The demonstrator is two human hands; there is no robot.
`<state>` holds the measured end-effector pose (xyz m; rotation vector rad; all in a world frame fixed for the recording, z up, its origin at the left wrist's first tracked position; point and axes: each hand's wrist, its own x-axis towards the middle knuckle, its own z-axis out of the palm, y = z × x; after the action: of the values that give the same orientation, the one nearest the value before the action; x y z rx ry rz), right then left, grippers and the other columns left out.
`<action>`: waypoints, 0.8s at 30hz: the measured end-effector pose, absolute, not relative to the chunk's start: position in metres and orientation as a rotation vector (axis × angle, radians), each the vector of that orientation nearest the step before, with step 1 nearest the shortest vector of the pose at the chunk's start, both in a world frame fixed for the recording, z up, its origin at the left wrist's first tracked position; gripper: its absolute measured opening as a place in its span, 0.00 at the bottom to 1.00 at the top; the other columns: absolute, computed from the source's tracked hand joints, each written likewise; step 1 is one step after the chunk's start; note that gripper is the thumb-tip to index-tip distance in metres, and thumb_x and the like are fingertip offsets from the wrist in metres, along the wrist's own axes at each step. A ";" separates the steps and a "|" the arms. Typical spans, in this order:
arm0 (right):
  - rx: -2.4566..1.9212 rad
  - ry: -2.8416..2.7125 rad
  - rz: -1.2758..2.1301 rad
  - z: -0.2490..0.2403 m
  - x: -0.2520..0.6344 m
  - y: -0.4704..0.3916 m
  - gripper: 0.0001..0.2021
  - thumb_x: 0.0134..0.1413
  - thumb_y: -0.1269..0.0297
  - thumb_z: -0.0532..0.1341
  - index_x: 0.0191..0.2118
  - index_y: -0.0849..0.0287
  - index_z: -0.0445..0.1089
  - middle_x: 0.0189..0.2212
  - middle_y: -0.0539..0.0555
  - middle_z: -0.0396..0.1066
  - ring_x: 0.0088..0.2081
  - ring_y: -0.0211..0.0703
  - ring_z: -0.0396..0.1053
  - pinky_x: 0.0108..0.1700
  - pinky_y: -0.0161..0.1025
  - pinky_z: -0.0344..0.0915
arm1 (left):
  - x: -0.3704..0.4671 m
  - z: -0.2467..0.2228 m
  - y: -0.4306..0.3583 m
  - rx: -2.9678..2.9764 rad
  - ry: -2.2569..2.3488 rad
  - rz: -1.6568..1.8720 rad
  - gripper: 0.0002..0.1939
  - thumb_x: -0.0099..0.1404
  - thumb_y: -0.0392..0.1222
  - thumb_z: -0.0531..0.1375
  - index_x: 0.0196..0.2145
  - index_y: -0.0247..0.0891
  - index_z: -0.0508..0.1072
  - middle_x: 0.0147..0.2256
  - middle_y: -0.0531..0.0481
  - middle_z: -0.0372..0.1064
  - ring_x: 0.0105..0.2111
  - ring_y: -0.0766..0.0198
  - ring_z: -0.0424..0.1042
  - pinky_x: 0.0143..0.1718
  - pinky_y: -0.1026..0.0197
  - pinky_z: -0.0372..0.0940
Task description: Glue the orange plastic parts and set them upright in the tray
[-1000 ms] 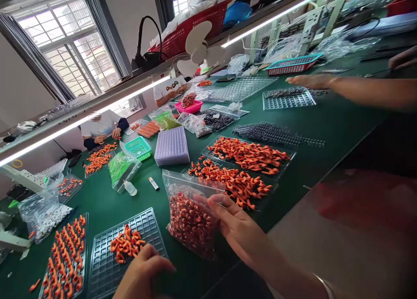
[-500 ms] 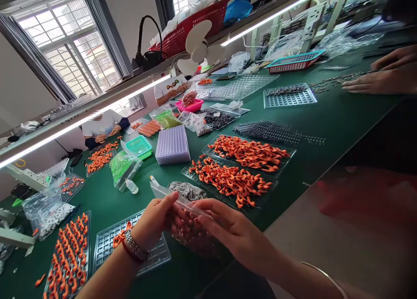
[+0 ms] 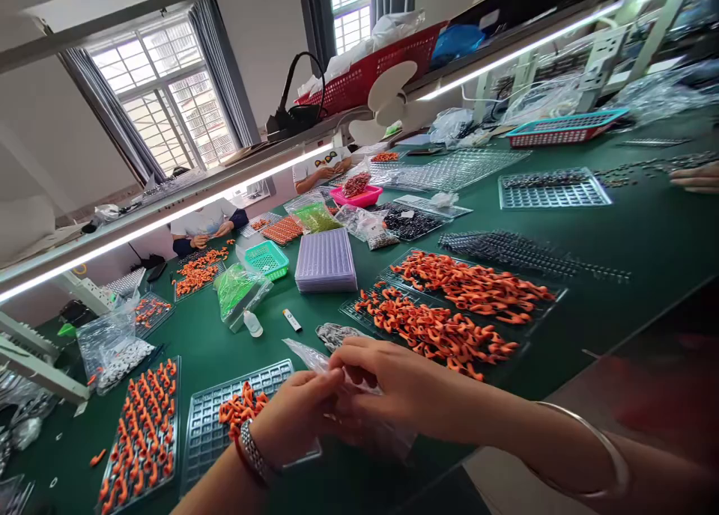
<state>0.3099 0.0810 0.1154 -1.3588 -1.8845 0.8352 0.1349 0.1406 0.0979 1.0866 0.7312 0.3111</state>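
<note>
A clear plastic bag (image 3: 308, 355) is pinched between my two hands above the front edge of the table. My left hand (image 3: 306, 410), with a metal watch band and a red cord at the wrist, grips the bag's near side. Fingers of my right hand (image 3: 382, 376) are closed on its upper edge; a bangle circles that forearm. The bag's lower part hangs beneath my hands, blurred, and its contents are mostly hidden. Just left of my hands lies a clear compartment tray (image 3: 205, 425) with a heap of orange curved pieces (image 3: 243, 404). A grey crumpled cloth (image 3: 334, 335) is behind my right hand.
Trays of orange pieces (image 3: 443, 335) lie to the right, another tray of them (image 3: 143, 433) at left. Stacked purple trays (image 3: 326, 260), a green basket (image 3: 267, 259), a small bottle (image 3: 252, 323) and a lighter (image 3: 292, 320) stand beyond. Other people sit across; a co-worker's hand (image 3: 696, 178) is far right.
The view has swung left and the scene sits further right. My hands have drawn closer together on the bag, and the reddish contents seen earlier are now mostly covered.
</note>
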 end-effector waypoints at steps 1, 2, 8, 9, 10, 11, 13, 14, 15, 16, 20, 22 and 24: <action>-1.383 -1.898 0.838 0.116 0.308 0.081 0.05 0.48 0.71 0.63 0.34 0.60 0.69 0.31 0.50 0.65 0.34 0.44 0.63 0.36 0.38 0.54 | 0.133 0.097 0.140 1.099 0.721 0.307 0.29 0.45 0.62 0.72 0.30 0.30 0.77 0.25 0.49 0.70 0.25 0.66 0.70 0.26 0.65 0.67; -1.409 -1.905 0.844 0.117 0.307 0.081 0.06 0.47 0.71 0.64 0.34 0.60 0.68 0.31 0.50 0.64 0.34 0.44 0.62 0.35 0.37 0.54 | 0.132 0.097 0.140 1.114 0.709 0.302 0.30 0.44 0.62 0.73 0.29 0.30 0.77 0.25 0.48 0.70 0.24 0.67 0.70 0.27 0.66 0.67; -1.506 -1.929 0.900 0.119 0.303 0.082 0.12 0.43 0.69 0.67 0.29 0.58 0.62 0.28 0.48 0.62 0.32 0.44 0.60 0.32 0.36 0.51 | 0.130 0.091 0.144 1.250 0.679 0.292 0.29 0.42 0.62 0.73 0.24 0.29 0.76 0.20 0.51 0.68 0.20 0.70 0.66 0.25 0.67 0.61; -1.502 -1.939 0.909 0.119 0.303 0.083 0.12 0.42 0.68 0.67 0.28 0.58 0.62 0.27 0.48 0.62 0.32 0.44 0.59 0.31 0.36 0.50 | 0.131 0.090 0.145 1.278 0.681 0.296 0.30 0.41 0.63 0.73 0.23 0.29 0.75 0.20 0.51 0.67 0.20 0.70 0.65 0.25 0.67 0.60; -1.493 -1.949 0.921 0.119 0.303 0.084 0.11 0.42 0.68 0.67 0.28 0.58 0.62 0.27 0.49 0.63 0.32 0.44 0.60 0.31 0.36 0.50 | 0.131 0.088 0.146 1.304 0.683 0.301 0.30 0.41 0.64 0.73 0.22 0.29 0.75 0.19 0.51 0.67 0.20 0.70 0.65 0.25 0.66 0.59; -1.480 -1.957 0.937 0.120 0.303 0.085 0.10 0.42 0.68 0.66 0.28 0.59 0.63 0.26 0.49 0.63 0.31 0.44 0.60 0.31 0.36 0.50 | 0.132 0.087 0.147 1.331 0.685 0.307 0.31 0.40 0.65 0.73 0.21 0.30 0.75 0.18 0.51 0.67 0.19 0.69 0.65 0.24 0.66 0.59; -1.448 -1.962 0.984 0.122 0.305 0.087 0.06 0.43 0.67 0.64 0.28 0.59 0.65 0.25 0.50 0.65 0.29 0.44 0.61 0.30 0.37 0.51 | 0.133 0.084 0.148 1.379 0.687 0.324 0.33 0.41 0.69 0.70 0.20 0.30 0.74 0.18 0.51 0.67 0.18 0.69 0.65 0.23 0.66 0.58; -1.427 -1.961 1.015 0.123 0.306 0.088 0.05 0.44 0.66 0.63 0.28 0.60 0.66 0.24 0.50 0.66 0.28 0.44 0.62 0.29 0.37 0.52 | 0.133 0.083 0.147 1.400 0.686 0.334 0.34 0.43 0.72 0.68 0.20 0.31 0.73 0.18 0.51 0.67 0.18 0.68 0.65 0.22 0.65 0.58; -1.403 -1.959 1.049 0.125 0.308 0.090 0.05 0.45 0.64 0.61 0.29 0.61 0.68 0.24 0.51 0.67 0.28 0.45 0.63 0.29 0.37 0.53 | 0.133 0.081 0.147 1.418 0.683 0.344 0.36 0.45 0.74 0.65 0.19 0.31 0.73 0.17 0.50 0.67 0.18 0.68 0.64 0.22 0.65 0.58; -1.378 -1.953 1.084 0.126 0.310 0.091 0.07 0.46 0.62 0.60 0.29 0.61 0.69 0.24 0.53 0.68 0.28 0.45 0.64 0.30 0.37 0.54 | 0.134 0.079 0.146 1.436 0.677 0.355 0.37 0.47 0.76 0.62 0.19 0.32 0.73 0.17 0.50 0.67 0.17 0.68 0.64 0.22 0.65 0.58; -1.319 -1.841 1.255 0.122 0.313 0.098 0.17 0.48 0.50 0.58 0.28 0.63 0.69 0.24 0.54 0.68 0.27 0.44 0.65 0.30 0.38 0.59 | 0.134 0.072 0.142 1.501 0.665 0.426 0.38 0.53 0.77 0.57 0.19 0.33 0.74 0.16 0.50 0.67 0.17 0.68 0.64 0.22 0.65 0.59; -1.329 -1.735 1.317 0.113 0.311 0.099 0.19 0.47 0.48 0.57 0.28 0.62 0.67 0.22 0.53 0.67 0.25 0.42 0.65 0.28 0.37 0.60 | 0.135 0.069 0.142 1.529 0.673 0.468 0.38 0.53 0.76 0.57 0.18 0.33 0.73 0.16 0.49 0.67 0.18 0.67 0.65 0.22 0.66 0.58; -1.343 -1.645 1.327 0.101 0.306 0.100 0.18 0.47 0.49 0.57 0.28 0.61 0.66 0.22 0.52 0.66 0.24 0.41 0.65 0.28 0.37 0.60 | 0.135 0.067 0.143 1.549 0.685 0.499 0.38 0.54 0.76 0.56 0.18 0.33 0.73 0.16 0.49 0.67 0.17 0.66 0.65 0.21 0.65 0.58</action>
<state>0.3062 0.0996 0.1012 -1.3431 -1.6455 1.3267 0.1355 0.1426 0.0673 1.5487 0.6850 0.4990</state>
